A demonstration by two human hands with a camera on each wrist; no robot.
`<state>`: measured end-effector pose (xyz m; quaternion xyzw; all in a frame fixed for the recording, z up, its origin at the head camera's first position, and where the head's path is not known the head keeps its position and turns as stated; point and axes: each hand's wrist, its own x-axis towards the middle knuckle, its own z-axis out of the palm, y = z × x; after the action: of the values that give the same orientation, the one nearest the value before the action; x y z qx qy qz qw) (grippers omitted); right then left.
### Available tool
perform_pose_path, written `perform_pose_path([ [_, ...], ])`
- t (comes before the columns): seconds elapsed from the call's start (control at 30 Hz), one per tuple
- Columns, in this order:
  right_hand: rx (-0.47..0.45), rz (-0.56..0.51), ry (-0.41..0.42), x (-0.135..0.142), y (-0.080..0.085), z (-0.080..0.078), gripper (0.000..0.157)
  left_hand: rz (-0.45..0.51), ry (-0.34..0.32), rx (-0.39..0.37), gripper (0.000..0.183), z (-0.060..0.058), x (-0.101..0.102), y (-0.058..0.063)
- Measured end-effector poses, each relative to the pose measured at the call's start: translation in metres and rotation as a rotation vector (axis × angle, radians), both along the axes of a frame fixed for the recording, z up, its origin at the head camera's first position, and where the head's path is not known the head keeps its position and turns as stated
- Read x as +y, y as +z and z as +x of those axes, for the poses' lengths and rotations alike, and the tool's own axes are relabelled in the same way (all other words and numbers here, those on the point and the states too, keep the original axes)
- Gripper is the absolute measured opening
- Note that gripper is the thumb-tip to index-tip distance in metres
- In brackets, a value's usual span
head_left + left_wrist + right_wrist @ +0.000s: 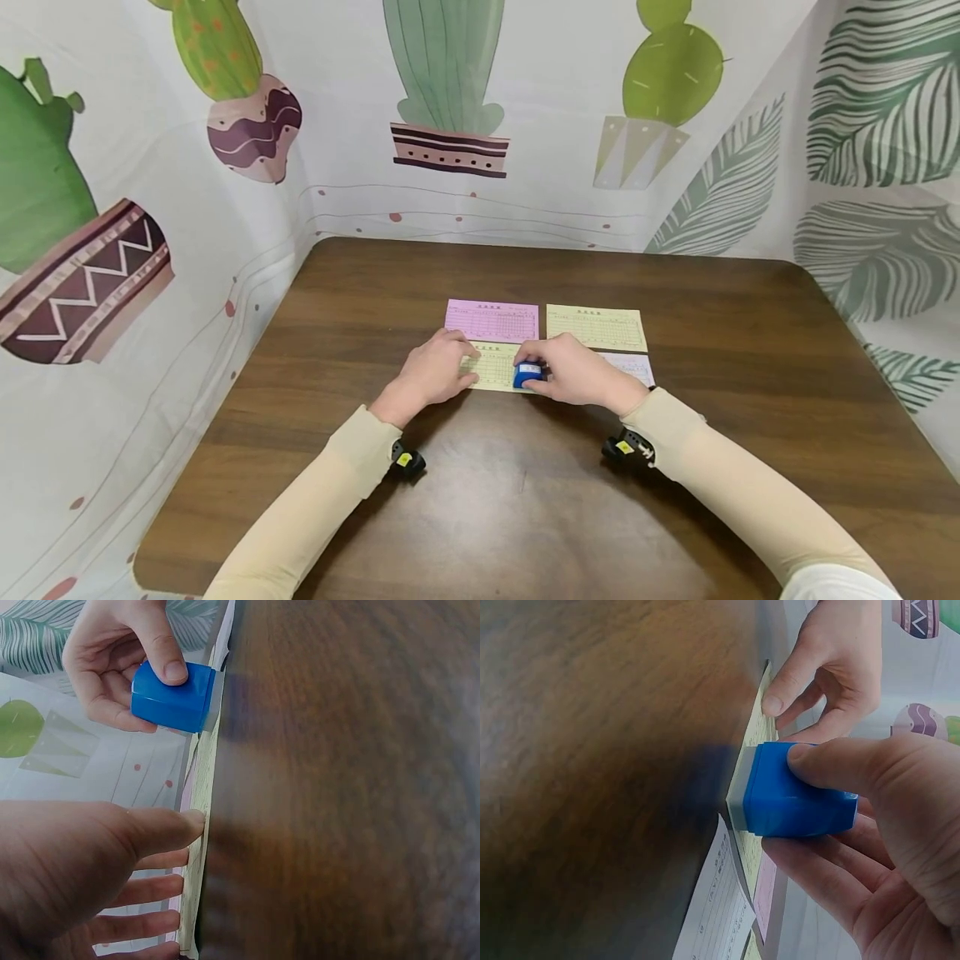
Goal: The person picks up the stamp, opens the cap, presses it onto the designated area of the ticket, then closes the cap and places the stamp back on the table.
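A blue self-inking stamp [527, 375] with a pale base stands on the right part of a yellow printed form [491, 372]. My right hand [573, 369] grips it between thumb and fingers, as the blue body of the stamp [799, 791] shows in the right wrist view. To the left, my left hand [437, 367] rests on the same form with fingers spread, and its thumb [169, 827] lies at the sheet's near edge. Part of the form is hidden under both hands.
Behind the stamped sheet lies a pink form [491, 322], with another yellow form [596, 326] to its right. A white form [633, 367] lies partly under my right hand, its corner lifted in the right wrist view. All are on a brown wooden table [480, 500] before a cactus-patterned cloth [555, 183].
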<state>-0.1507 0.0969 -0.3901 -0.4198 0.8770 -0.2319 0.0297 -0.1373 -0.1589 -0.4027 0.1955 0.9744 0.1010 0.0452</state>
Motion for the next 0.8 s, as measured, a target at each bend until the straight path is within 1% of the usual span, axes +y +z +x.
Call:
perform_pose_path([
  [0.33,0.022,0.019,-0.022,-0.0017,0.0009,0.004,0.023,0.003,-0.01,0.002,0.038,-0.0006,-0.0012,0.0001],
  [0.47,0.036,0.03,-0.022,-0.0031,0.0001,0.0041,0.022,-0.004,-0.003,0.001,0.038,-0.0008,-0.0021,-0.0004],
  [0.8,0.034,0.035,-0.032,-0.0028,-0.0018,0.0052,0.022,0.016,-0.006,0.006,0.038,0.0,-0.0018,0.0001],
])
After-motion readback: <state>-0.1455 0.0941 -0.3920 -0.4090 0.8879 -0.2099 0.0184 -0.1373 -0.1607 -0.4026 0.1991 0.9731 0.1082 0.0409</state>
